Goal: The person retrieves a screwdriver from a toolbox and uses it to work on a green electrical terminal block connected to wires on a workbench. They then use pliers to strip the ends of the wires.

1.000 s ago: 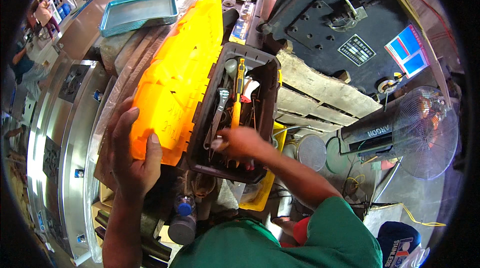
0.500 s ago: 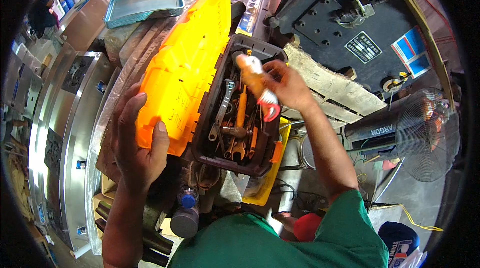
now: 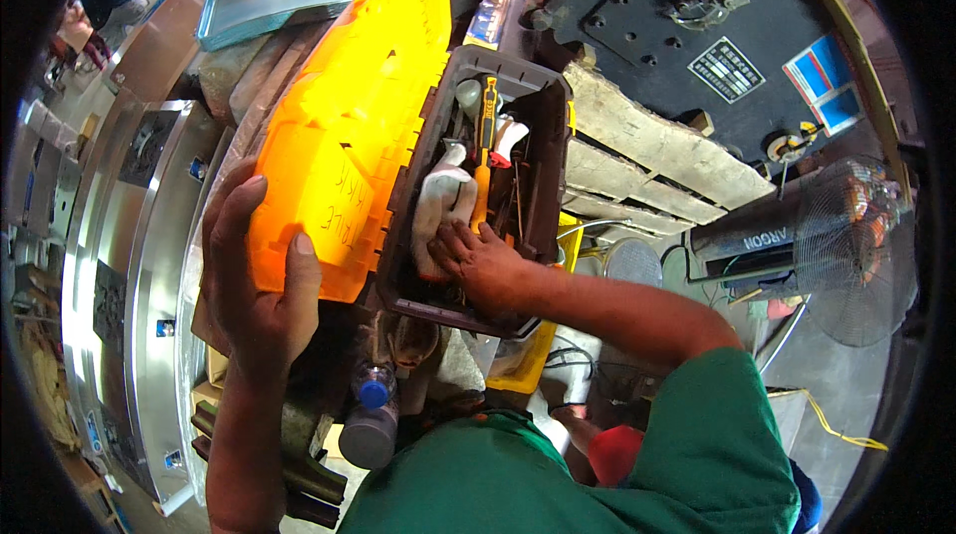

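My left hand [image 3: 261,280] is open, thumb and fingers spread, at the lower left edge of the raised yellow lid [image 3: 344,155]. The lid belongs to a dark toolbox [image 3: 468,320] standing before me. My right hand [image 3: 488,270] is down inside the box, its bent fingers closed on the lower part of a whitish work glove [image 3: 443,197]; its palm side is hidden. Beside the glove lies a screwdriver with a yellow and black handle [image 3: 489,121]. A white and red cloth piece [image 3: 510,138], perhaps another glove, lies to its right.
A blue-rimmed tray [image 3: 277,1] sits at the far left. Wooden slats [image 3: 637,160] and a dark metal machine [image 3: 657,26] stand to the right, with a caged fan [image 3: 846,255] nearer. A blue-capped bottle [image 3: 373,393] is close to my body, below the box.
My right hand has come down and left into the toolbox; the blurred white, orange and red thing it held above is gone from there. Whitish gloves now cover some tools. My left hand stays by the lid.
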Tool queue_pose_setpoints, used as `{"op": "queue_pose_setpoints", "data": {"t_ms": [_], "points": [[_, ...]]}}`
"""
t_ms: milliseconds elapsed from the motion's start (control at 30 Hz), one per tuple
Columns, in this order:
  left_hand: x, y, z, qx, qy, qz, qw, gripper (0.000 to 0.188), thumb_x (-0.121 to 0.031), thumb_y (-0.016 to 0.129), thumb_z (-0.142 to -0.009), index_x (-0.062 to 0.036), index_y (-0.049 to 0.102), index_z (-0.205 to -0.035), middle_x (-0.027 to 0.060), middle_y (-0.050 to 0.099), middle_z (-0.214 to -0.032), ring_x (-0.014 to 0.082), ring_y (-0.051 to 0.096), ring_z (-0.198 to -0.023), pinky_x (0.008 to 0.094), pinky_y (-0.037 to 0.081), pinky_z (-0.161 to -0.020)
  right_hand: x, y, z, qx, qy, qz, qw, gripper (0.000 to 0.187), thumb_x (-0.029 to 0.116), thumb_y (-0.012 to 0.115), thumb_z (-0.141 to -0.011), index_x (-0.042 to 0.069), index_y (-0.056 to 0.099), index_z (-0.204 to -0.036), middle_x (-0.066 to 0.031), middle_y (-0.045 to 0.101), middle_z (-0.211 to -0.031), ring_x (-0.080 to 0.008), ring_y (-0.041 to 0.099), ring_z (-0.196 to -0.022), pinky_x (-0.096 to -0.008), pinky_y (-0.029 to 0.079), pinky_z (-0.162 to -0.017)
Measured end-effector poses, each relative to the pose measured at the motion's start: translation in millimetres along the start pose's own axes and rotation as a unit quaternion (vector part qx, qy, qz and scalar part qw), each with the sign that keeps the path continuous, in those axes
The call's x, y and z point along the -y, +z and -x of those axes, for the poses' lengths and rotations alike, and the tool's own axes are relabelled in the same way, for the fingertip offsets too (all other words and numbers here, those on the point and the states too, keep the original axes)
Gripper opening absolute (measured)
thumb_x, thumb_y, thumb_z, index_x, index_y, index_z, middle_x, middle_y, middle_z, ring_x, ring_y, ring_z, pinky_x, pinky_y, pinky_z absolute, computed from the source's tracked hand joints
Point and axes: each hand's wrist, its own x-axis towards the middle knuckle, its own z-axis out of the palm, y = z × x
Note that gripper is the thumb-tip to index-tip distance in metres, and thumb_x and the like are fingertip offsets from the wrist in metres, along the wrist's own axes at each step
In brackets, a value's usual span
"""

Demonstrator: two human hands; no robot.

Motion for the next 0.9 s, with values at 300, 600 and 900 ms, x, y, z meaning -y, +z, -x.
{"op": "queue_pose_setpoints", "data": {"t_ms": [300, 600, 900], "points": [[-2.4, 0.1, -2.4, 0.006, 0.008, -0.006, 1.000, 0.047, 0.002, 0.054, -0.085, -0.0027, 0.047, -0.132, 0.0203, 0.051, -0.134, 0.0344, 0.049, -0.125, 0.0435, 0.036, -0.108, -28.3, -14.3, -11.0, -0.006, -0.103, 0.069, 0.992, 0.060, 0.025, 0.064, -0.080, 0.014, 0.047, -0.136, -0.0135, 0.046, -0.133, -0.0299, 0.048, -0.121, -0.0420, 0.048, -0.086], [-2.0, -0.7, 1.6, 0.002, -0.013, -0.020, 1.000, 0.045, -0.002, 0.055, -0.089, -0.0008, 0.047, -0.133, 0.0195, 0.051, -0.135, 0.0321, 0.048, -0.127, 0.0425, 0.035, -0.109, -29.7, -36.7, -0.2, -0.044, -0.162, 0.046, 0.985, 0.014, 0.019, 0.061, -0.080, 0.012, 0.061, -0.091, -0.0038, 0.060, -0.091, -0.0209, 0.063, -0.087, -0.0340, 0.051, -0.069], [-5.6, 1.0, -0.9, 0.011, -0.013, -0.044, 0.999, 0.047, -0.004, 0.057, -0.087, -0.0015, 0.047, -0.133, 0.0179, 0.052, -0.135, 0.0318, 0.048, -0.127, 0.0420, 0.035, -0.109, -35.4, -32.8, -8.3, 0.129, -0.024, -0.041, 0.991, 0.013, 0.015, 0.061, -0.075, 0.004, 0.068, -0.078, -0.0138, 0.067, -0.076, -0.0320, 0.068, -0.074, -0.0427, 0.054, -0.063]]}}
